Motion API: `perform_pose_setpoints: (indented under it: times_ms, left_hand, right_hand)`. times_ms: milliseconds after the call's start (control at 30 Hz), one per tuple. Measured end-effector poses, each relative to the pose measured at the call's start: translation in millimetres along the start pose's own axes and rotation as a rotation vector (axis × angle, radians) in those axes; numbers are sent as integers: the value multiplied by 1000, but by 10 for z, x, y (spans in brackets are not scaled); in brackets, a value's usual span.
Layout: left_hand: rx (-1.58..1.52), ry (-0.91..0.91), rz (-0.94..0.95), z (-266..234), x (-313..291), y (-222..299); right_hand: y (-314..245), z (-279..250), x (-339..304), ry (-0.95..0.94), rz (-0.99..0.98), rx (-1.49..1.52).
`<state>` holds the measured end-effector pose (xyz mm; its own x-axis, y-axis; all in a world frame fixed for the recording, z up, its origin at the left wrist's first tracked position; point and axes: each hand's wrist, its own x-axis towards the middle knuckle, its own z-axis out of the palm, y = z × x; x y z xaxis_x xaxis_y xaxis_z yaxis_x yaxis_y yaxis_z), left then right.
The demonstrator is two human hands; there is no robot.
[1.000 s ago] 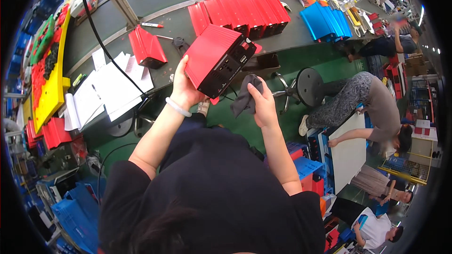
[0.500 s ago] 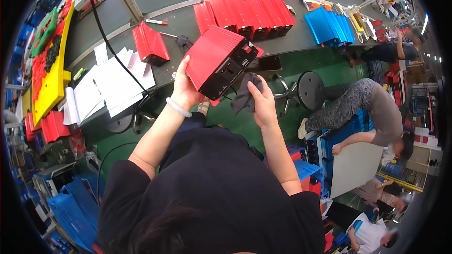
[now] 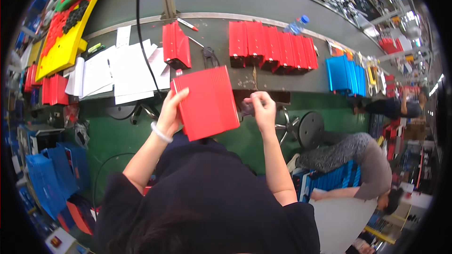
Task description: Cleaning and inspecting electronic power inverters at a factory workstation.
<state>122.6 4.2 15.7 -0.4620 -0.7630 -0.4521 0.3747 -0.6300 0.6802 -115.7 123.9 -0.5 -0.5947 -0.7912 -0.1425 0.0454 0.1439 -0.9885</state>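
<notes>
A red metal power inverter (image 3: 207,103) is held up in front of me, just off the near edge of the bench. My left hand (image 3: 172,113) grips its left side, thumb on the broad red face. That face is turned up toward me; the end with the sockets is out of sight. To the right, my right hand (image 3: 263,110) pinches a dark cloth (image 3: 246,107), apart from the inverter. Beyond them stands a row of several red inverters (image 3: 273,47) on the bench, and one more red inverter (image 3: 175,47) sits to the left.
Papers (image 3: 134,80) cover the bench at left, with a black cable (image 3: 141,33) hanging across them. A marker (image 3: 188,24) and a water bottle (image 3: 296,25) lie farther back. Blue units (image 3: 346,75) stand at right. A round stool (image 3: 310,128) and a bending person (image 3: 376,164) are on my right.
The inverter has been turned so its socket end no longer shows and its broad face is up. The right hand with the cloth has dropped slightly lower. My view has shifted.
</notes>
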Motion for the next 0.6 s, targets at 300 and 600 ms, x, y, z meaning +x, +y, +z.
perform_pose_setpoints:
  times_ms: [300,600]
  left_hand:
    - [549,286,451,-589,-458,220]
    - [509,347,464,-847,-435,343]
  right_hand:
    - [835,1218,1542,-216,-367,-1270]
    - [1252,1194,1842,-232,-242,-1269]
